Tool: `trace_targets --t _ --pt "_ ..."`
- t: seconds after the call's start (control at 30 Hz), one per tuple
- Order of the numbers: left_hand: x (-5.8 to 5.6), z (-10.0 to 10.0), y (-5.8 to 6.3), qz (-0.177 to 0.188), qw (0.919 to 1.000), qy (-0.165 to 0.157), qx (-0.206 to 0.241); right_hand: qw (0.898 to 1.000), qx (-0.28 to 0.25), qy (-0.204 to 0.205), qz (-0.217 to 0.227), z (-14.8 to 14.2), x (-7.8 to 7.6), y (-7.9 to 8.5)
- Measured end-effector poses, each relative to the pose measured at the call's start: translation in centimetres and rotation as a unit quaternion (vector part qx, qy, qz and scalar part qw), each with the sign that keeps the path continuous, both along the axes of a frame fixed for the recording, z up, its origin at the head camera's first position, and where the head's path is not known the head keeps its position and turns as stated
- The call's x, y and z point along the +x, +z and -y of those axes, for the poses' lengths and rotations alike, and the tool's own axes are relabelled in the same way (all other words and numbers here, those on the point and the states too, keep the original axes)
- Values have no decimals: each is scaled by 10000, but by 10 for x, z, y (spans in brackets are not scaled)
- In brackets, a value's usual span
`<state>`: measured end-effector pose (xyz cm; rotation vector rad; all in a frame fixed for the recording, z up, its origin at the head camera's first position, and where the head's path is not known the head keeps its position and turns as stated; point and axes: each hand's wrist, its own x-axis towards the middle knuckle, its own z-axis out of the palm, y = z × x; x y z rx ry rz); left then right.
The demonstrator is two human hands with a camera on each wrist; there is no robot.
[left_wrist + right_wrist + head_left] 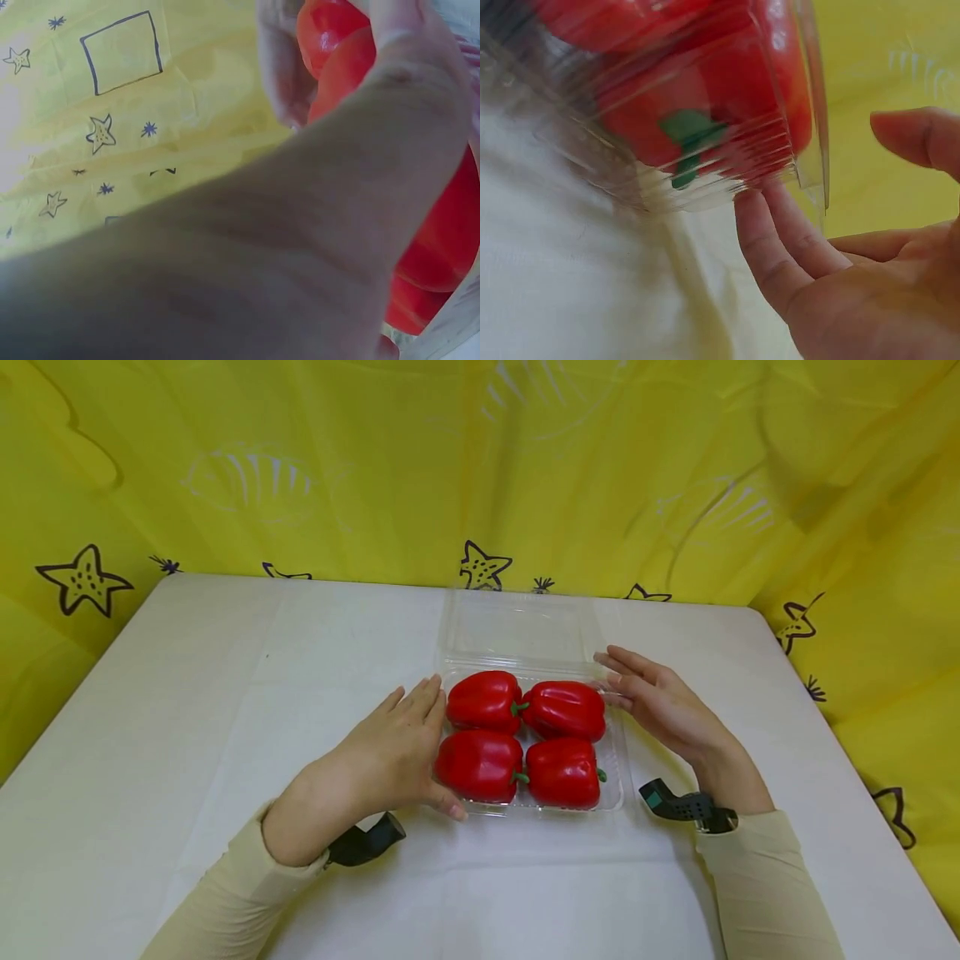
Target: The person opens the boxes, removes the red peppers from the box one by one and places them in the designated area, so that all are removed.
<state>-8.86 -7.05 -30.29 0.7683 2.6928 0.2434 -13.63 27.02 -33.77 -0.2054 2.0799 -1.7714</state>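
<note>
Red peppers (478, 766) should stay steadiest if the left hand (401, 747), fingers close together, and right hand (662, 703), fingers loosely spread, brace their clear box (617, 768) evenly.

Bare wrist (300, 210), red peppers (442, 232), starred yellow cloth (191, 139)

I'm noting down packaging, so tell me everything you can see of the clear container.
The clear container looks like thin, see-through plastic. Its rectangular tray, with ribbed walls, sits on the white table and holds four red peppers, two by two. Its lid is open, laid back on the far side. The left hand is at its left side, contact unclear; the right hand seems to touch it near the far right corner.
</note>
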Motion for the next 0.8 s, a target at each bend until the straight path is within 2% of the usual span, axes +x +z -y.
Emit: trace_targets --t 0.17,0.33,0.47,0.63,0.8 --pt "0 -1 -1 -170 9999 12 5 9997 -3 229 33 0 -1 0" --pt "-1 -3 -3 -312 9995 51 -70 9981 442 421 95 -5 3 7" --pt "-2 -4 -6 -440 9990 75 -22 9967 724 367 -27 -6 5 11" --pt "-5 -4 -8 -398 9991 60 132 9954 888 267 -224 -4 7 15" --pt "-10 -2 -8 -295 9990 3 327 9841 1684 221 -516 -2 12 23"
